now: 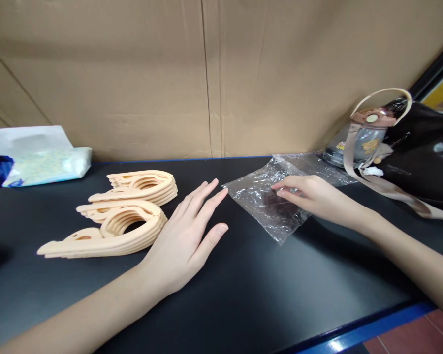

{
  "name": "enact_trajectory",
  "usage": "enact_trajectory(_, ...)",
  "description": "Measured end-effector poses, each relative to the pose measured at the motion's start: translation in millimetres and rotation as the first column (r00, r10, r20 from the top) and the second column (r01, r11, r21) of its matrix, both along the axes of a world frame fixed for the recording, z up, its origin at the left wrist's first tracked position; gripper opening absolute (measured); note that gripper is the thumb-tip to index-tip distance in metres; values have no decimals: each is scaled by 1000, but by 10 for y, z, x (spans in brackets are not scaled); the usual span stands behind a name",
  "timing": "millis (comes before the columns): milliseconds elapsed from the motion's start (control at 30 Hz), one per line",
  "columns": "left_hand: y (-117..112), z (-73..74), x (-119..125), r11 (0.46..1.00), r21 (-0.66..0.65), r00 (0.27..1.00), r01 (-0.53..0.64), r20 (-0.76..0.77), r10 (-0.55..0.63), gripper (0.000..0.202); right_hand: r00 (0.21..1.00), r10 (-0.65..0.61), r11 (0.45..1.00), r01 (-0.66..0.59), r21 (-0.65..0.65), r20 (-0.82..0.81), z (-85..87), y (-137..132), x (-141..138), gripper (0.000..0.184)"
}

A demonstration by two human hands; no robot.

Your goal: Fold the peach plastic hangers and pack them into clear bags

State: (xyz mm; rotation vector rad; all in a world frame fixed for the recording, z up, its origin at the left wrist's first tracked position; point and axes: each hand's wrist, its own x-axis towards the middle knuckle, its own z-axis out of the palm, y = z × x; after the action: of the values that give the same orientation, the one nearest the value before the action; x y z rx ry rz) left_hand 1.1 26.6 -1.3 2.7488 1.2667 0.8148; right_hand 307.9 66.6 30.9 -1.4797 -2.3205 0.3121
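Observation:
My left hand (186,233) is open, fingers stretched toward the back and thumb apart. Its outer side is beside the nearer of two stacks of beige plastic folding hangers (133,241). Whether it touches the stack I cannot tell. The farther hanger stack (147,184) lies just behind. At the right, a clear crinkled plastic bag (258,196) is spread on the black table (243,305), its left corner near my left fingertips. My right hand (308,194) is over the bag, with bent fingers closed in a pinch on its film.
A transparent water bottle (369,137) with a strap and loop handle stands at the back right against a black bag (424,152). A tissue pack (47,162) lies at the back left. Brown cardboard (151,78) rises behind the table. The blue table edge (354,339) runs along the front right.

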Motion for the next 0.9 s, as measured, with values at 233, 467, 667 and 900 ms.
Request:
enact_trajectory(233,-30,-7,50,993,-61,987,98,-120,-105,49,949,81,964,-152,-219,-305,52,-58,-76,31)
enact_trajectory(467,-48,49,66,991,-130,980,22,-193,-47,42,996,-81,996,81,-20,30,-81,103,79,19)
enact_trajectory(667,-61,31,16,976,-219,952,-6,-301,-62,71,994,-110,966,101,-237,-25,-39,93,66,26)
enact_trajectory(900,-127,-9,-37,980,-198,931,-16,-362,-58,93,922,308,908,-359,-218,-237,10,2,-36,34)
